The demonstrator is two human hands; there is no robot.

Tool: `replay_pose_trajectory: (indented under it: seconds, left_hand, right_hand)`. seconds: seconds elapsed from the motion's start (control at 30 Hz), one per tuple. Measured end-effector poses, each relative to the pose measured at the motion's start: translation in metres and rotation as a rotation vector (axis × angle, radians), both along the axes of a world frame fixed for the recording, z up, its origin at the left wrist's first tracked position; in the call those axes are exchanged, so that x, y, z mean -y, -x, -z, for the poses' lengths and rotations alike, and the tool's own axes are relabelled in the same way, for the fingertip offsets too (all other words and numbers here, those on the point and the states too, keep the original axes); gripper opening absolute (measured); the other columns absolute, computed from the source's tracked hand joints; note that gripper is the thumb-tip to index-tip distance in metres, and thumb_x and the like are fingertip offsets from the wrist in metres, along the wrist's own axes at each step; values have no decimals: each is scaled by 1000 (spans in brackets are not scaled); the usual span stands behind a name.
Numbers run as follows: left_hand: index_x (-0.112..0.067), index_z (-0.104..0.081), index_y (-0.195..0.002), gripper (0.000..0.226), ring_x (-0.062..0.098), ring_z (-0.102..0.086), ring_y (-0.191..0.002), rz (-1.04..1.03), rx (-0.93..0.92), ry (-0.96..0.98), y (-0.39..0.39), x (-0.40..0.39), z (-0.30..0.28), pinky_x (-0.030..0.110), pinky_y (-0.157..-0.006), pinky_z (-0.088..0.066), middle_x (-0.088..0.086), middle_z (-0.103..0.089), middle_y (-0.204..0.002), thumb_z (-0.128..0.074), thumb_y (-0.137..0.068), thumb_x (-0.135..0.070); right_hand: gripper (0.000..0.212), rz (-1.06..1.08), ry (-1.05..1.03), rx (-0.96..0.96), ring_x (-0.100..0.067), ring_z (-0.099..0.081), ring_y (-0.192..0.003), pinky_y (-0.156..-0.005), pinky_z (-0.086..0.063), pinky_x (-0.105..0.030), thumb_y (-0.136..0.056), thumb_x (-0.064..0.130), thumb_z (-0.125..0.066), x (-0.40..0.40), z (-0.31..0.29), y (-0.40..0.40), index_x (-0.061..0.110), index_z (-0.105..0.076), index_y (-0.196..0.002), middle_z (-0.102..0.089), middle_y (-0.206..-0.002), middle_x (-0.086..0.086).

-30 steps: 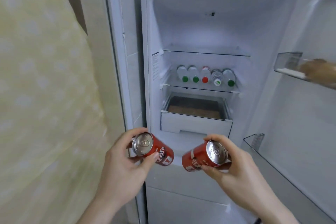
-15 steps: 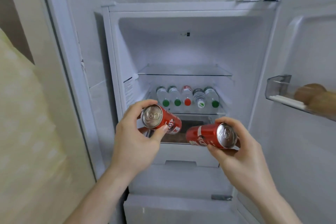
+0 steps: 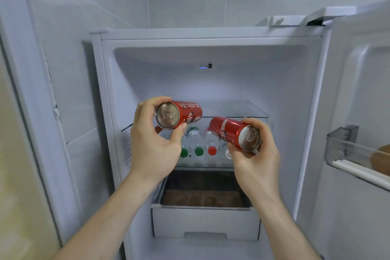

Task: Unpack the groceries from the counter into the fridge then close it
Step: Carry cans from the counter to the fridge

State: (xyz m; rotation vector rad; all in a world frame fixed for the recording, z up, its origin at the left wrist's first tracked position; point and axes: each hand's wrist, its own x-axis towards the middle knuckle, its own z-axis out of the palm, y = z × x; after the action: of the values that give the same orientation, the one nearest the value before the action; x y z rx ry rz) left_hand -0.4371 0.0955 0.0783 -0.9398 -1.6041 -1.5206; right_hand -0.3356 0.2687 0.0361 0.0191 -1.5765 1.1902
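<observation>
The white fridge (image 3: 211, 82) stands open in front of me. My left hand (image 3: 154, 143) grips a red soda can (image 3: 179, 115) lying sideways, its silver end facing me, level with the upper glass shelf (image 3: 251, 112). My right hand (image 3: 257, 160) grips a second red soda can (image 3: 234, 135), also sideways and tilted, in front of the lower shelf. Behind the hands, several water bottles (image 3: 197, 143) with green and red caps lie on that lower shelf, partly hidden.
An open white drawer (image 3: 204, 224) with a brown inside sits below the bottle shelf. The fridge door (image 3: 358, 112) stands open at the right, with a clear door bin (image 3: 346, 150) holding something brown. White tiled wall runs along the left.
Both hands have risen with their cans from below the drawer to shelf height. My view has tilted up and moved closer to the fridge.
</observation>
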Motion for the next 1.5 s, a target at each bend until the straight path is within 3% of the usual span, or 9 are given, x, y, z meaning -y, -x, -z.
replay_pose_trajectory:
  seconds: [0.2,0.33,0.5,0.67,0.9,1.07,1.23,1.37,1.5]
  left_hand:
    - [-32,-54,-119,63,2,-57,-110,5,-30,-16,43,-33,-8,14,-79,-55,-11,-53,-117,-91,-72,-11]
    - [-31,-54,-116,62,-1,-56,-107,37,-14,3,66,-53,-9,11,-80,-53,-8,-52,-116,-90,-71,-8]
    - [-26,-56,-112,59,-3,-55,-103,31,-27,22,84,-76,-12,5,-83,-42,-6,-52,-113,-88,-69,-2]
    - [-26,-57,-110,60,-8,-52,-104,42,-58,61,98,-96,-12,2,-84,-39,-10,-51,-111,-88,-66,1]
    - [-30,-56,-114,61,-10,-51,-108,75,-97,69,97,-105,-20,2,-85,-41,-14,-50,-112,-90,-70,-4]
    - [-32,-58,-121,62,3,-57,-114,139,-141,24,65,-84,-19,7,-89,-46,-17,-55,-117,-91,-72,-12]
    - [-38,-60,-127,60,10,-61,-120,239,-107,26,25,-50,-8,20,-93,-53,-19,-61,-123,-87,-74,-29]
    - [-46,-58,-131,63,1,-59,-121,385,-10,128,3,-35,8,7,-90,-49,-22,-62,-128,-85,-74,-48]
    - [-48,-59,-130,62,-1,-62,-118,563,84,244,-14,-40,26,8,-91,-50,-25,-65,-128,-76,-71,-51]
  right_hand:
    - [70,83,15,-17,20,-52,-118,-82,-48,-1,-80,-5,-83,-21,-18,40,44,-57,-123,-55,-120,43]
    - [72,155,44,-11,4,-58,-123,-84,-48,0,-81,-8,-81,-40,-25,63,45,-57,-123,-59,-136,18]
    - [69,272,30,0,-9,-60,-122,-104,-55,-31,-81,-10,-77,-64,-27,83,42,-58,-121,-59,-131,15]
    - [83,353,-24,15,-10,-57,-123,-92,-44,-9,-82,-8,-76,-78,-25,96,64,-51,-114,-56,-130,20]
    - [80,348,-49,25,-6,-57,-123,-94,-49,-12,-83,-8,-78,-83,-29,97,60,-54,-117,-56,-129,24]
    - [72,297,-51,-13,1,-58,-123,-93,-51,-8,-80,-5,-83,-58,-23,63,49,-59,-122,-57,-131,32]
    - [71,273,-123,13,-4,-58,-128,-93,-57,-19,-78,-7,-85,-25,-2,0,39,-61,-127,-60,-134,24]
    - [69,262,-109,150,-11,-61,-127,-87,-59,-20,-79,-4,-86,-11,17,-62,37,-61,-129,-60,-138,16]
    - [70,350,-55,251,-14,-65,-121,-88,-62,-29,-77,-3,-86,-5,28,-121,40,-63,-128,-64,-133,15]
